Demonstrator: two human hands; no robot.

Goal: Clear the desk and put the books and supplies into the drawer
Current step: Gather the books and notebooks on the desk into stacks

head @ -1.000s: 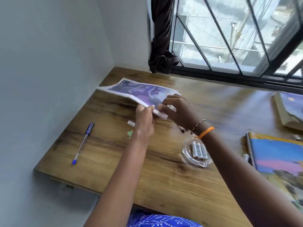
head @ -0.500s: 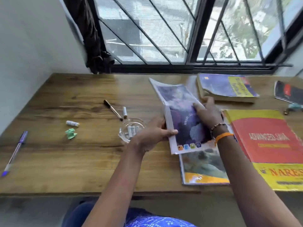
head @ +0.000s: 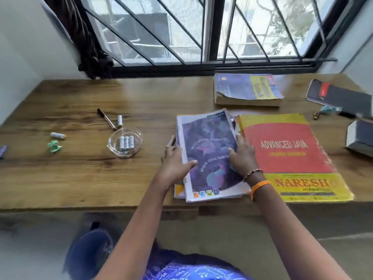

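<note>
The purple booklet [head: 210, 156] lies flat on the desk [head: 80, 178], on top of another thin book [head: 178, 190] whose orange and yellow corner peeks out at the near left. The left hand [head: 174, 164] holds the booklet's left edge, thumb on the cover and fingers curled round and under the side. The right hand [head: 243, 156] rests flat on the cover's right part, fingers straight and spread. The stack sits at the desk's near edge, touching the big red-and-yellow book [head: 286, 156] on its right.

Left of the stack stands a glass dish [head: 125, 144] with three batteries [head: 126, 142] in it. Just behind the dish lie a dark pen [head: 106, 119] and one more battery [head: 119, 120]. Further left are a loose battery [head: 58, 135], a green crumpled scrap [head: 54, 146] and, at the picture's edge, a blue pen [head: 2, 151]. A pen tip [head: 171, 141] shows just past the left fingers. By the window lies a thick blue-and-yellow book [head: 247, 90]; at the far right a black-and-red book [head: 341, 98], a small teal thing [head: 325, 110] — too blurred to name — and a thick dark book [head: 360, 138].

The booklet reads "BUILD BEYOND BOUNDARIES" — partly blurred — and "WHERE IDEAS TAKE", the rest hidden by the right hand. The red book reads "ADVANCED JAVA" and "NARESH".
</note>
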